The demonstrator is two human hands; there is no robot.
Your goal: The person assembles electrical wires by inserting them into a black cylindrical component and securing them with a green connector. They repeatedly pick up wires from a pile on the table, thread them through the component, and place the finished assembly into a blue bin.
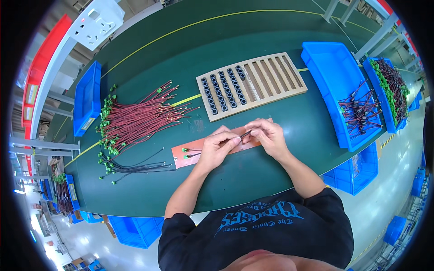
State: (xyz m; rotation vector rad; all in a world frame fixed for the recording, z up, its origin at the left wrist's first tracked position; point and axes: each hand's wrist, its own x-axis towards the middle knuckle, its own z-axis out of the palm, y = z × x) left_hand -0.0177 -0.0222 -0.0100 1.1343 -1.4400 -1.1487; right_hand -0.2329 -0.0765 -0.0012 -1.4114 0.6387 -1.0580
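Observation:
My left hand (220, 145) and my right hand (266, 135) are close together above a copper-coloured board (180, 161). Both pinch a thin black wire (245, 134), which shows as a short dark length between the fingertips. Its ends are hidden by my fingers. Two green connectors (185, 150) with dark wires lie on the board's left end, and the wires run toward my left hand. Left of the board is a small bunch of black wires (140, 169) with green connectors. Beyond it spreads a large pile of red wires (144, 110), also with green connectors.
A slotted wooden rack (275, 74) stands beyond my hands, with black ring-like parts in its left slots. To the right, a blue tray (327, 67) holds dark wired pieces, and another blue bin (384, 83) holds wires with green connectors. A blue bin (88, 99) stands at the left.

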